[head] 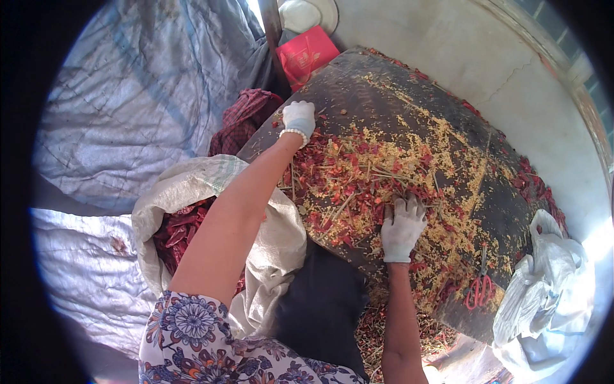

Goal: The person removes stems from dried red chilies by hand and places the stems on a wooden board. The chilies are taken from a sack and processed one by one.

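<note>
A dark board (pixel 355 86) lies before me, strewn with yellow seeds (pixel 446 139), torn red chili pieces (pixel 336 158) and dry stems. My left hand (pixel 298 117), in a white glove with a bead bracelet at the wrist, is closed over the board's left edge area; whether anything is inside it is hidden. My right hand (pixel 404 225), in a soiled white glove, rests spread on the chili debris at the near part of the board, fingertips among the pieces. Red-handled scissors (pixel 479 292) lie on the board to its right. Beneath my left arm stands a woven sack (pixel 283 235) of dried red chilies (pixel 177 235).
A red box (pixel 307 53) and a checked cloth (pixel 244 120) sit beyond the board's left side. A white plastic bag (pixel 542 283) is at the right. Quilted silvery covers (pixel 120 96) hang at left; a pale wall (pixel 455 43) curves behind. More debris (pixel 379 336) lies below the board.
</note>
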Demonstrator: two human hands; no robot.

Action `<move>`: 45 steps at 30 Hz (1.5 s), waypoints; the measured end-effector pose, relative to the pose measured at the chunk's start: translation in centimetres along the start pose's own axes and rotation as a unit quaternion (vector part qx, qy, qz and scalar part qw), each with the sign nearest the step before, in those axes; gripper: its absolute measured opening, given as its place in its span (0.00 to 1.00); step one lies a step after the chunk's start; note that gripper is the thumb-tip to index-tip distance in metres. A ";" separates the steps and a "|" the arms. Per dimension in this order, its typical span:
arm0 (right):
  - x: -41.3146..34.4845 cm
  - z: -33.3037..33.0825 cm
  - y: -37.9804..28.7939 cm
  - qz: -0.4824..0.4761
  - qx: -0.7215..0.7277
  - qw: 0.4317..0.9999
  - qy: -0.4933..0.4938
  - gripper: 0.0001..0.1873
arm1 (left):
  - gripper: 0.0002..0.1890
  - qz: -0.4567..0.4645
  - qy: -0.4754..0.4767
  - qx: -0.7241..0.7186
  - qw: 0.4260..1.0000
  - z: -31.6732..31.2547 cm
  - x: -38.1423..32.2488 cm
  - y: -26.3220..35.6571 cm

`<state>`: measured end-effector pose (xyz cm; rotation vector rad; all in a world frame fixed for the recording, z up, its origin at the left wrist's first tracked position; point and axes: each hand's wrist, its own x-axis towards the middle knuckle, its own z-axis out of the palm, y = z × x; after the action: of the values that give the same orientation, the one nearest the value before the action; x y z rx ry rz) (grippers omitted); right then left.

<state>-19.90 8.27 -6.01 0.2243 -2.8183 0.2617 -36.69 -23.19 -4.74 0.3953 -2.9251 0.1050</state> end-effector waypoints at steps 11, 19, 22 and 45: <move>-3.5 -6.6 -1.5 0.024 0.426 0.904 0.024 0.19 | 0.09 0.134 -0.135 -0.646 0.740 -11.1 -20.6 -0.1; -9.9 -12.8 -5.7 0.079 0.702 0.670 -0.229 0.19 | 0.16 0.080 -0.406 -0.746 0.522 -14.7 -30.8 1.6; -11.0 -13.2 -6.1 0.023 0.664 0.736 -0.131 0.18 | 0.19 0.088 -0.405 -0.768 0.489 -15.2 -32.1 1.5; -12.7 -11.1 0.5 -0.047 0.388 0.892 -0.227 0.09 | 0.13 0.379 -0.283 -0.452 0.756 -17.3 -36.8 3.6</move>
<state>-4.88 12.61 0.37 0.6605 -2.9537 1.4837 0.27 -8.62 4.93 -1.0718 -2.9463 -1.4776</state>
